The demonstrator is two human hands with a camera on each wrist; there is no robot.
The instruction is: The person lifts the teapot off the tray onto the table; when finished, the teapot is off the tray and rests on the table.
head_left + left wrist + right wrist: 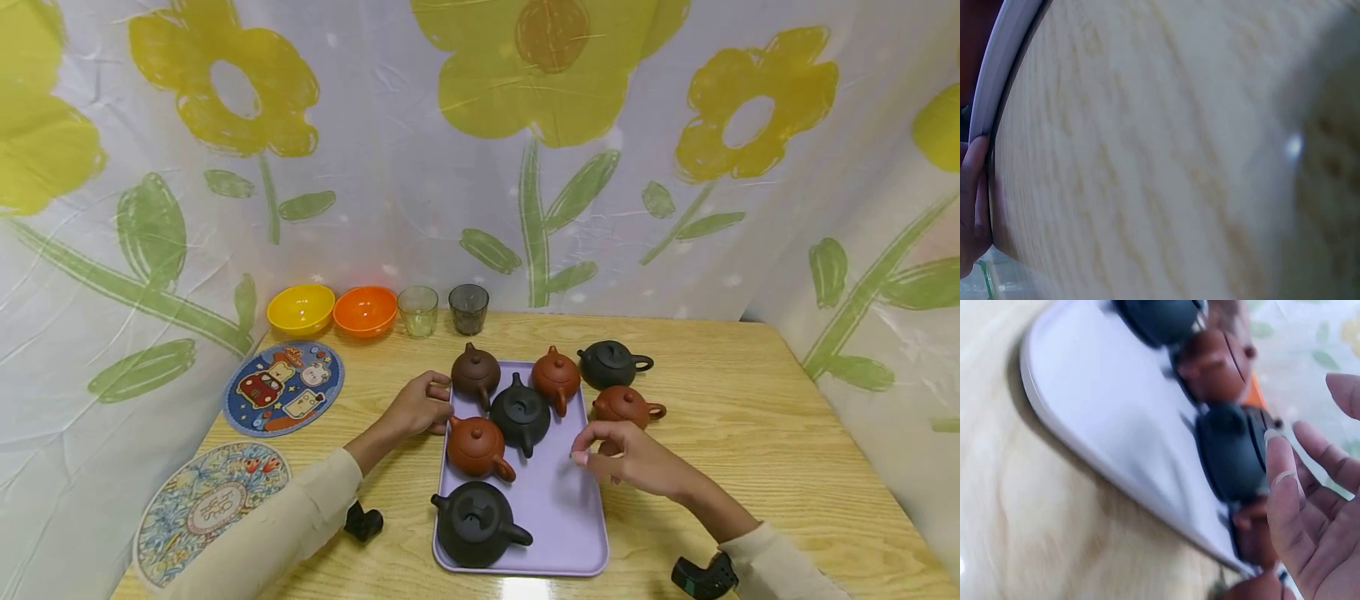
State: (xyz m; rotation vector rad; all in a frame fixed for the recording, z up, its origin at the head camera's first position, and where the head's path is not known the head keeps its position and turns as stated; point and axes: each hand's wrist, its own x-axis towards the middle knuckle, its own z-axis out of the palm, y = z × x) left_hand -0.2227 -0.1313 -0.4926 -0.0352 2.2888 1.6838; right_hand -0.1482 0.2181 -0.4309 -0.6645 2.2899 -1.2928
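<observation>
Clock read from the tray's middle in the head view, 12 on the far side.

Largest: pale curtain (390, 208), yellow flowers, green leaves, hung behind and around. Next, wood-grain counter (750, 417). On it, lilac tray (558, 525), long side running 6 to 12. Floral mat (213, 500) at 8–9, partly under a cream sleeve (300, 512); smaller blue cartoon mat (240, 421) at 10.

Large black teapot (476, 529), at 7 on the tray, handle to its 4.

Right grip (633, 458): at 3, fingertips over the tray's rim. Thumb and forefinger curve toward each other, narrow gap, empty. Off-tray red teapot (624, 405) lies just beyond it, at its 12; cannot tell whether they touch.

Left grip (416, 406): at 10, fingers loosely extended, touching the tray's outer edge (left wrist view agrees). Brown teapot (476, 375) near its 2; front red teapot (474, 447) near its 4. Both sit on the tray.

Smaller black teapot (520, 414), on the tray at 12, between those two and the back red teapot (556, 377) at 1. Off-tray black teapot (609, 367) at 1–2, on the counter.

Yellow bowl (300, 325) and orange bowl (365, 325), side by side, at 10–11. Smallest: greenish glass (417, 313) and grey glass (468, 311), at 11, near the curtain.
</observation>
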